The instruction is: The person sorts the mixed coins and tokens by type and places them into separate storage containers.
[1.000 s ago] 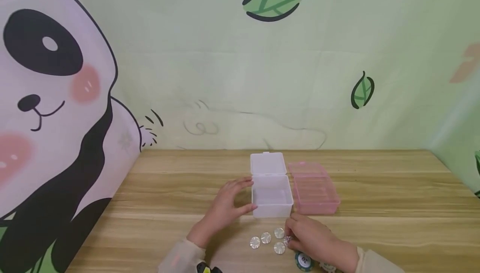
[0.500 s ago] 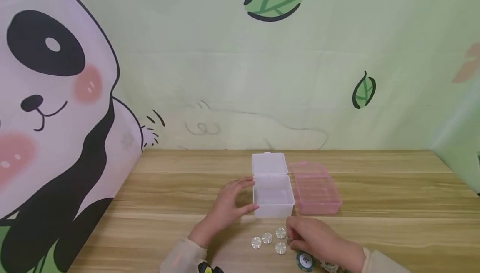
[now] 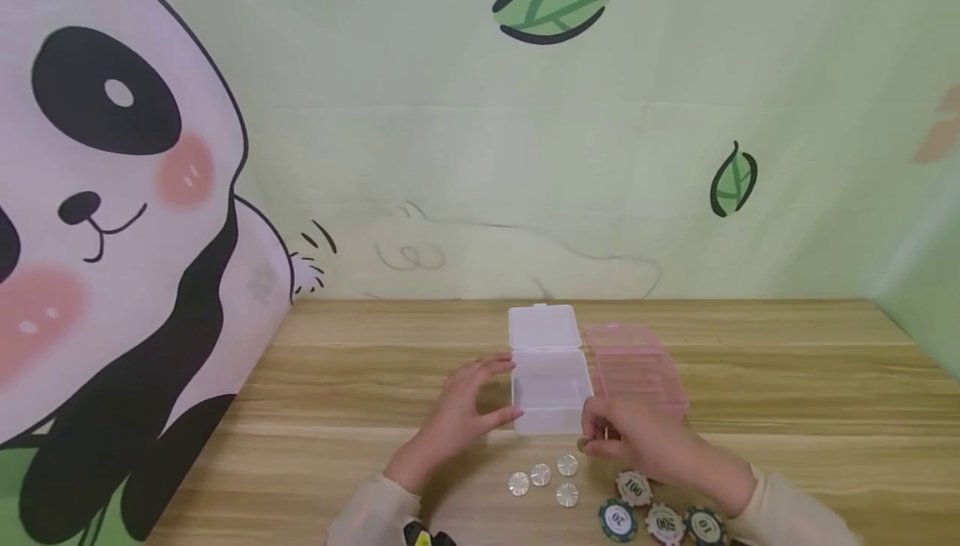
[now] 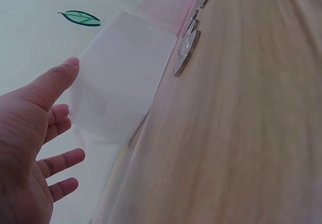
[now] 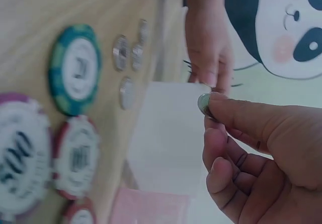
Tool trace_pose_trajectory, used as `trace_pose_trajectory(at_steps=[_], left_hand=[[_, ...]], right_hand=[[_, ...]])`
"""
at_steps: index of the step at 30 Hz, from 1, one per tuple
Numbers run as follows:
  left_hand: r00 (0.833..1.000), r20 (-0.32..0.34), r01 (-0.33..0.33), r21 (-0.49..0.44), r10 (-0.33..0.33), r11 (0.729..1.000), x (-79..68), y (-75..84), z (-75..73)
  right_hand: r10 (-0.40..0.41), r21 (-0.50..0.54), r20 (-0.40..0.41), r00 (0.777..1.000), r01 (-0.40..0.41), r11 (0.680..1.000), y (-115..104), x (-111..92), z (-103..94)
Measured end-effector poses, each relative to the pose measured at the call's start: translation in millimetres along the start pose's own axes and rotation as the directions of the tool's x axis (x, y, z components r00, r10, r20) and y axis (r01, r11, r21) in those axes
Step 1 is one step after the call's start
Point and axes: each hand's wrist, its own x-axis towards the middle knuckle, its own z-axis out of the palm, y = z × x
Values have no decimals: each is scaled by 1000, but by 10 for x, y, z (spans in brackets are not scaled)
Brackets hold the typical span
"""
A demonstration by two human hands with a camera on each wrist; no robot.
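Observation:
My right hand [image 3: 652,438] pinches a small silver coin [image 5: 204,104] between thumb and forefinger, the other fingers curled beneath. In the head view this hand overlaps the front right corner of a white plastic box [image 3: 551,423], whose lid [image 3: 545,328] is tipped back. At the box's left side is my left hand [image 3: 467,404], its thumb by the front corner and its fingers by the back one. Its fingers are spread and fairly straight in the left wrist view. Several more silver coins [image 3: 541,474] lie flat on the table just in front of the box.
A clear pink box [image 3: 637,367] stands to the right of the white one, lid raised. Poker chips, including a green one [image 3: 618,520] and one marked 500 [image 3: 666,523], lie near the front right. A panda-printed cloth [image 3: 420,112] hangs behind the wooden table [image 3: 360,325].
My right hand has picked a coin off the table and moved up to the white box's front corner, uncovering more poker chips. My left hand stays beside the box.

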Motion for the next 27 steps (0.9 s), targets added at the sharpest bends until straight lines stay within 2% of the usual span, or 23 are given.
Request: trace_pose_trajectory(at_steps=[10, 17, 23, 27], left_hand=[[1000, -14, -20, -23, 19, 1000, 7, -41, 4], [1000, -18, -16, -37, 15, 999, -10, -66, 13], [1000, -20, -17, -47, 16, 999, -12, -74, 19], [1000, -19, -23, -56, 22, 998, -5, -65, 28]], right_hand=[[-36, 21, -97, 995, 38, 999, -9, 225, -172], [28, 32, -108, 994, -24, 999, -6, 411, -140], [98, 48, -76, 992, -95, 994, -8, 548, -89], [81, 64, -72, 994, -77, 995, 19, 656, -41]])
